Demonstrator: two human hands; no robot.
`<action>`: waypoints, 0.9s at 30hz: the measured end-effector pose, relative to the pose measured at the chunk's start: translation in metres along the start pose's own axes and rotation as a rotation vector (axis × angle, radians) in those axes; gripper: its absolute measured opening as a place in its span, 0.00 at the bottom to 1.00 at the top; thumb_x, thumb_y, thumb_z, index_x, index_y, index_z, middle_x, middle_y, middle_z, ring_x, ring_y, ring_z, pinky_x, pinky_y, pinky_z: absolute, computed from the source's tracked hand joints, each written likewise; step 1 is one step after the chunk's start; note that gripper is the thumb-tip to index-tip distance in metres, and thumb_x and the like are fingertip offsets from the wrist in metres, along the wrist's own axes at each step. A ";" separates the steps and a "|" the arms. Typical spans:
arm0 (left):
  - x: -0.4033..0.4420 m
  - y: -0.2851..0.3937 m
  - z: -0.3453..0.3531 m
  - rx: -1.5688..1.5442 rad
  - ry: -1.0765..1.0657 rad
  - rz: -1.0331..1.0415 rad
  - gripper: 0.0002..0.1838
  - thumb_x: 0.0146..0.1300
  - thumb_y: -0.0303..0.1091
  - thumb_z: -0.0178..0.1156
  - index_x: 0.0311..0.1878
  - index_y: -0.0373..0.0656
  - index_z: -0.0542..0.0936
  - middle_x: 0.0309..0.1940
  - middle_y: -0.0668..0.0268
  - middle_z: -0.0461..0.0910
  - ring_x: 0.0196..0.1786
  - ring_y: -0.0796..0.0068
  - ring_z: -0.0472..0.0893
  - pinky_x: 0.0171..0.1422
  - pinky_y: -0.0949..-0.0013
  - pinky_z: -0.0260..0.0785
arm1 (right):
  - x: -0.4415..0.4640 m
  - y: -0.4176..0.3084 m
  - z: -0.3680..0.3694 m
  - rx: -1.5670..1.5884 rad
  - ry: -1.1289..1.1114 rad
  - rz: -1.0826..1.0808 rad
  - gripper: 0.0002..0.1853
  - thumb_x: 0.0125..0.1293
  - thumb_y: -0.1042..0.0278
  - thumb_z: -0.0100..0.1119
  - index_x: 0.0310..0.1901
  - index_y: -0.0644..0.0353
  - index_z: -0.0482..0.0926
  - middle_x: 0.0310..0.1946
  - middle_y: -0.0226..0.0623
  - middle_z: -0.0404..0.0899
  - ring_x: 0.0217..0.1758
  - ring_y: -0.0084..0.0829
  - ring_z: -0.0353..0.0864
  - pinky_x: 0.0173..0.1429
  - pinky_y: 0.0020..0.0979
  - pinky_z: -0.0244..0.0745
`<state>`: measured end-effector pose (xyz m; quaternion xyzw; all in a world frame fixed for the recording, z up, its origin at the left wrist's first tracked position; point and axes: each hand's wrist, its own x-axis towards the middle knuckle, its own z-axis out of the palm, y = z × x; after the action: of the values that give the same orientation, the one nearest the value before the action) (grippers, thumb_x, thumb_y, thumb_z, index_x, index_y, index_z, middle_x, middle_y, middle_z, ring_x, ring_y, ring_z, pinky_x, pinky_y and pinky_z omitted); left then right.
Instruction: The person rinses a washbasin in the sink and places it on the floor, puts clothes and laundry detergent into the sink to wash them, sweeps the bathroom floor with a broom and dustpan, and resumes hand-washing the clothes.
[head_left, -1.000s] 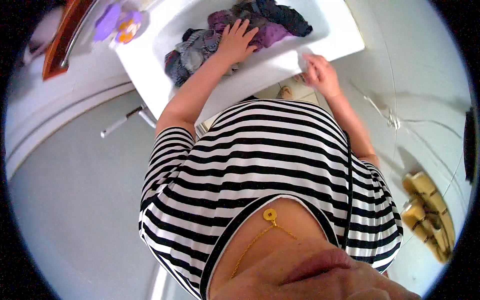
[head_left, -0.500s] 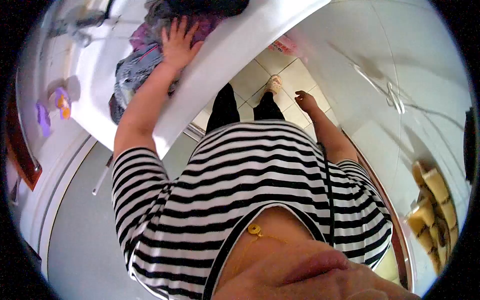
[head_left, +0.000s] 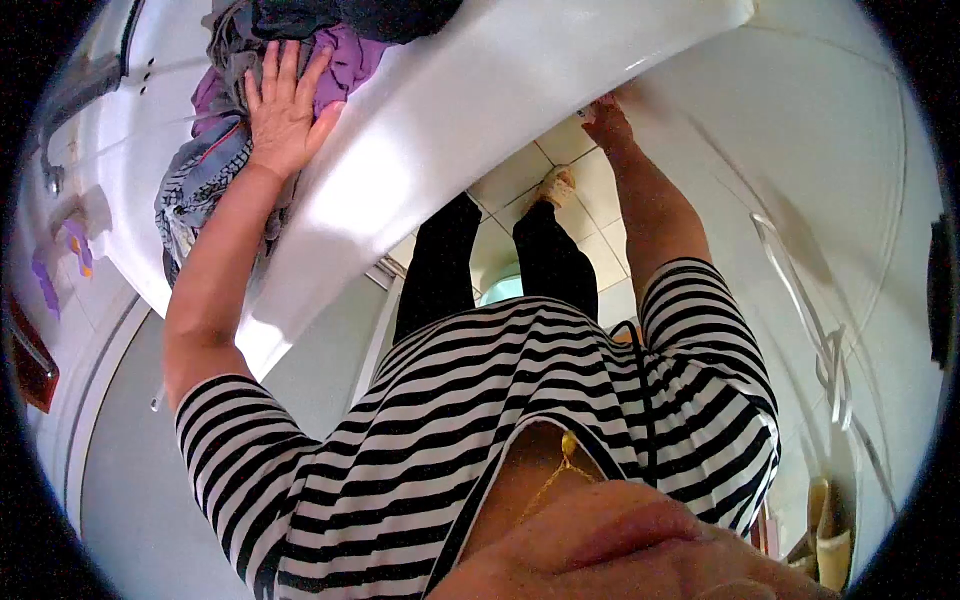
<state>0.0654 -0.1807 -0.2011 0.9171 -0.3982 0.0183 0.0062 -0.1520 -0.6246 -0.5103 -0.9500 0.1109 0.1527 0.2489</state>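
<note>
My left hand (head_left: 285, 118) lies flat with spread fingers on a heap of clothes in a white tub (head_left: 440, 110). Under and around it are a grey garment (head_left: 235, 50), a purple one (head_left: 350, 68) and a patterned grey-blue one (head_left: 205, 165). A black garment (head_left: 330, 15) lies at the top of the heap. My right hand (head_left: 610, 125) is stretched down beyond the tub's outer side, at a small pink and white printed item (head_left: 590, 112). Its fingers are mostly hidden, so their grip on that item does not show.
A dark hose or tap fitting (head_left: 85, 90) is at the far left of the tub. Purple and orange shapes (head_left: 75, 245) are on the left wall. White hooks with a cord (head_left: 835, 375) hang on the right wall. Tan slippers (head_left: 830, 540) stand at lower right. The floor is tiled (head_left: 560, 135).
My right hand has reached forward from beside my body to the pink and white item. My left hand stays spread on the clothes. The view has shifted, with the tub filling more of it.
</note>
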 end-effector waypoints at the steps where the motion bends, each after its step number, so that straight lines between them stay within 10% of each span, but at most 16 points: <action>1: 0.000 -0.001 0.001 0.005 0.000 -0.003 0.35 0.59 0.53 0.51 0.69 0.57 0.57 0.70 0.55 0.48 0.73 0.52 0.43 0.69 0.37 0.33 | 0.016 0.026 0.035 -0.204 -0.053 -0.056 0.23 0.55 0.63 0.56 0.53 0.61 0.70 0.49 0.45 0.76 0.50 0.47 0.76 0.56 0.40 0.70; 4: -0.001 0.000 -0.001 0.004 0.014 0.002 0.34 0.59 0.53 0.50 0.69 0.57 0.57 0.70 0.54 0.48 0.73 0.52 0.43 0.69 0.37 0.33 | 0.016 0.022 0.050 -0.230 0.169 -0.078 0.18 0.58 0.65 0.49 0.49 0.61 0.74 0.42 0.43 0.79 0.44 0.46 0.78 0.51 0.39 0.73; 13: -0.003 0.000 0.002 -0.006 0.086 0.020 0.34 0.60 0.57 0.49 0.69 0.60 0.57 0.71 0.59 0.47 0.73 0.55 0.43 0.69 0.39 0.36 | -0.079 -0.052 -0.090 -0.122 -0.396 0.190 0.27 0.60 0.40 0.51 0.39 0.59 0.81 0.38 0.49 0.80 0.42 0.49 0.79 0.46 0.41 0.72; 21: 0.005 0.018 -0.025 0.173 -0.002 -0.026 0.32 0.62 0.59 0.45 0.68 0.60 0.58 0.71 0.60 0.47 0.73 0.57 0.44 0.71 0.41 0.34 | -0.187 -0.102 -0.178 0.284 -0.224 0.258 0.19 0.65 0.49 0.50 0.46 0.55 0.79 0.28 0.42 0.81 0.30 0.30 0.80 0.37 0.31 0.73; 27: 0.004 0.024 -0.034 0.107 -0.204 -0.199 0.34 0.60 0.54 0.51 0.68 0.58 0.57 0.72 0.60 0.46 0.74 0.57 0.42 0.70 0.40 0.40 | -0.269 -0.222 -0.299 0.084 0.008 0.241 0.16 0.66 0.54 0.49 0.45 0.55 0.78 0.34 0.50 0.79 0.38 0.48 0.78 0.43 0.42 0.72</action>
<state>0.0499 -0.1987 -0.1668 0.9482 -0.3021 -0.0544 -0.0813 -0.2682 -0.5505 -0.0721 -0.9190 0.2315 0.1732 0.2681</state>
